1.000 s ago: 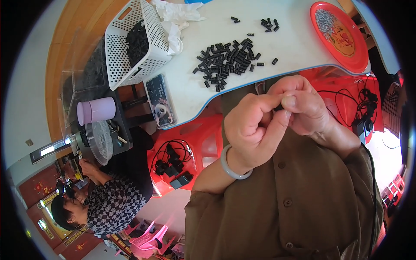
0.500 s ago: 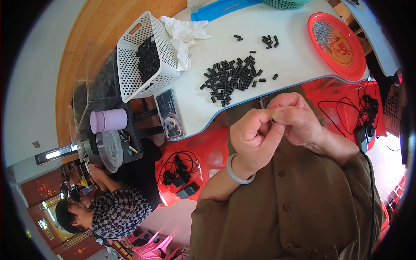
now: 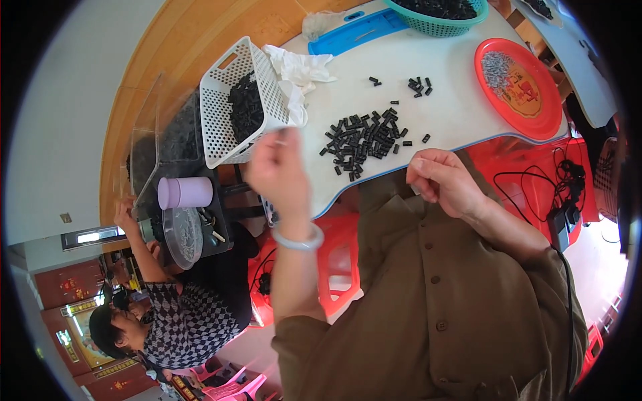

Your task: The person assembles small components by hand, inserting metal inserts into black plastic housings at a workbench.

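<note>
My left hand (image 3: 277, 170), smeared by motion, is at the near corner of the white perforated basket (image 3: 221, 150); its fingers look pinched, with a dark speck at the tips too blurred to name. Black parts (image 3: 246, 110) fill much of that basket. Over my lap, just off the table's near edge, my right hand (image 3: 445, 184) is curled closed, with a small pale bit showing under its fingertips. Between the hands and farther in lies a pile of short black cylindrical parts (image 3: 364, 140) on the white table (image 3: 461, 73). A few more lie apart from it.
A red plate (image 3: 552, 100) with small silvery pieces (image 3: 496, 70) lies at the right. Far back are a blue tray (image 3: 361, 32) and a green basket (image 3: 441, 27) of black parts. White tissue (image 3: 301, 67) lies beside the basket. Another person (image 3: 194, 314) works at the left.
My hands, together over my lap before, have come apart. The left swung up and left toward the white basket; the right stayed near its place. The other person's arm reached upward.
</note>
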A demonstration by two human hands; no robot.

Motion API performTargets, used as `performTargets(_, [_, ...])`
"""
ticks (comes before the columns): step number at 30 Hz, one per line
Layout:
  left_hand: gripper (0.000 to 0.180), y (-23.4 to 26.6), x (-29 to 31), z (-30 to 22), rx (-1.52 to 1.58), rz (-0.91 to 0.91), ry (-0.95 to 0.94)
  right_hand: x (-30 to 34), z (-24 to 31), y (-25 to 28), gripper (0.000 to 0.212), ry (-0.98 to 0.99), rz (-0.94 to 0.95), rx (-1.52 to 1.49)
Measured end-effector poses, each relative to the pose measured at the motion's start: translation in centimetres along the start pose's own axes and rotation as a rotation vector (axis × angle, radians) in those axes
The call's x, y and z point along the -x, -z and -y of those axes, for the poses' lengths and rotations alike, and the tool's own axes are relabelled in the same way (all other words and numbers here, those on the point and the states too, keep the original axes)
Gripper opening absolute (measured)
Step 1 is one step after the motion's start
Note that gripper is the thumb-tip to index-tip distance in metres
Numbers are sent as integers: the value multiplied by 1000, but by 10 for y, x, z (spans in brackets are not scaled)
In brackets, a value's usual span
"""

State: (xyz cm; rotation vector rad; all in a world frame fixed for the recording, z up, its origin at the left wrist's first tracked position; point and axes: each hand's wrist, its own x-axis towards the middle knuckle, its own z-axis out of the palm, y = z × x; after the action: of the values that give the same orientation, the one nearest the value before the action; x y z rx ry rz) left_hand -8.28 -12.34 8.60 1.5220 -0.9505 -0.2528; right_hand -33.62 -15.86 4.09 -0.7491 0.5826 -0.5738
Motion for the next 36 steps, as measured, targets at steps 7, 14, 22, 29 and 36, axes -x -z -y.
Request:
performTargets(7, [77,33,-83,41,-599,-58,-151,13,26,-29,9,132,330,159])
performTargets(14, [32,-47,26,29,-453,265,-280,44,61,-113,27,897,1255,142])
performTargets(22, [25,-49,61,34,-276,324,-185,39,67,-110,28,926,1239,213])
performTargets(29, [18,-45,77,45,-183,319,-117,45,70,-116,28,951,1242,285])
performTargets(36, [11,-52,83,38,-177,333,-132,51,67,-117,29,933,1255,337])
